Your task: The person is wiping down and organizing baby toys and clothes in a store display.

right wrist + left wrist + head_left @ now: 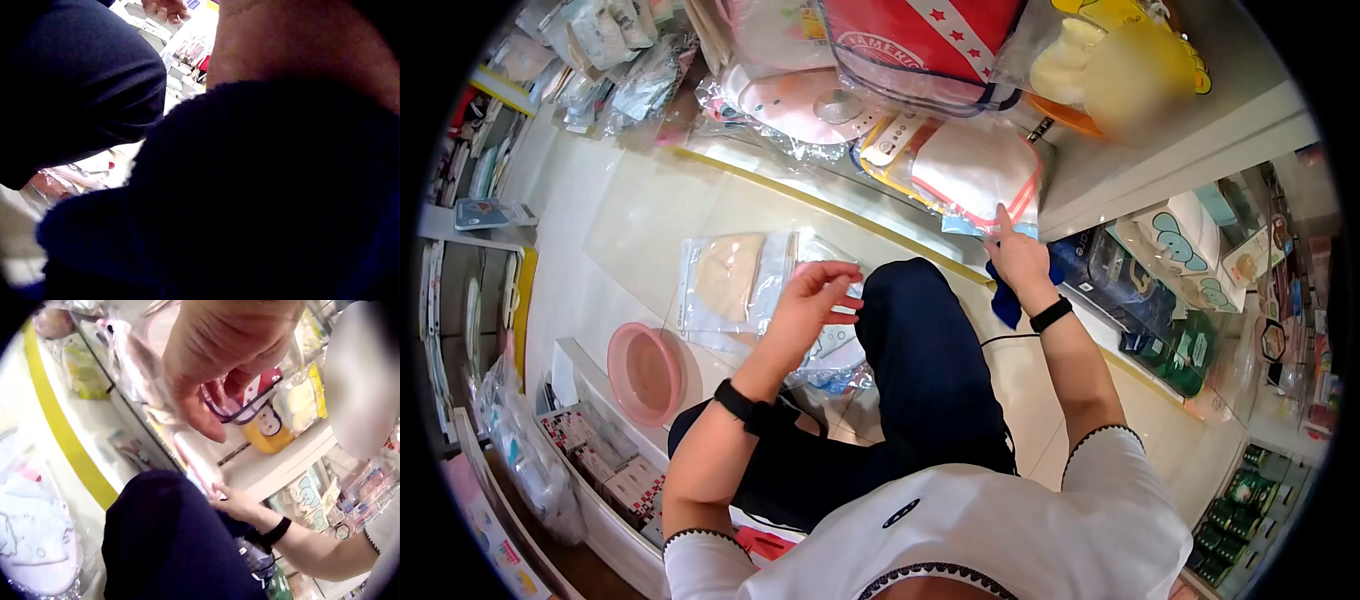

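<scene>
My right hand [1022, 262] holds a bunched dark blue cloth [1008, 303] below the palm. Its index finger points out over the edge of a bagged white bib with a coral border [980, 170] on the shelf. The fuzzy cloth [250, 194] fills most of the right wrist view and hides the fingers. My left hand [810, 300] hovers by the raised knee, fingers loosely bent and nothing in them. Under it on the floor lie clear bags, one with a beige item [730, 275]. In the left wrist view, the left hand [231, 356] hangs in front of the shelf.
A pink basin [643, 372] stands on the floor at left, beside an open drawer [605, 465] of small boxes. Bagged goods, including a red and navy one [920, 45], crowd the shelf ahead. Tissue packs [1170, 245] and boxes line the right. The knee [920, 320] rises between the hands.
</scene>
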Available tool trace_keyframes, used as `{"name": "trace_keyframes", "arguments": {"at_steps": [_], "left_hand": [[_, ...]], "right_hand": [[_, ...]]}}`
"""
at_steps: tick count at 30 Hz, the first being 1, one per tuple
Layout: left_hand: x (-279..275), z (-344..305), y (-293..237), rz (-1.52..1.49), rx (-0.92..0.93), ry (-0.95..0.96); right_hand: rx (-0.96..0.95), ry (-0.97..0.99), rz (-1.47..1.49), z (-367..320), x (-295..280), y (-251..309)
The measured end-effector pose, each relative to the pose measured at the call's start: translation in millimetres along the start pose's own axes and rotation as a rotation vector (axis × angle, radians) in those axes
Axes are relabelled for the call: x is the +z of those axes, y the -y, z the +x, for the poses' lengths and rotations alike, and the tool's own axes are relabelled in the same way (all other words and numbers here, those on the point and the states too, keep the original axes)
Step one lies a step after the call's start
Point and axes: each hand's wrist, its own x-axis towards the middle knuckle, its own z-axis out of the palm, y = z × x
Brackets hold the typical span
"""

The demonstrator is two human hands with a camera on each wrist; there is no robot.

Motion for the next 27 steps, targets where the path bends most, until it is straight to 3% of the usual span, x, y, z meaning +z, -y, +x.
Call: {"name": "trace_keyframes", "arguments": {"at_steps": [5, 11, 16, 22, 25, 27], "left_hand": [[-3, 3, 22, 0.113, -0.127, 0.125], [-4, -1, 16, 0.034, -0.087, 0.097], [-3, 3, 20, 0.053, -0.092, 0.111], [-6, 25, 18, 0.088, -0.095, 0.106], [-11, 45, 25, 0.035, -0.131, 0.075], [-8, 56, 28, -0.04, -0.144, 0.042]], "right_hand": [[-0.005, -0.068, -0.011, -11, -10, -13], [0.067, -0.234, -0.066, -10, -10, -27], [-0.016, -0.243, -0.035, 10, -13, -2], [-0.005, -0.023, 0.018, 32, -22, 13], [0.033, -0.102, 0.194, 27, -36, 4], [0.214, -0.122, 0.307, 24, -46, -8]]}}
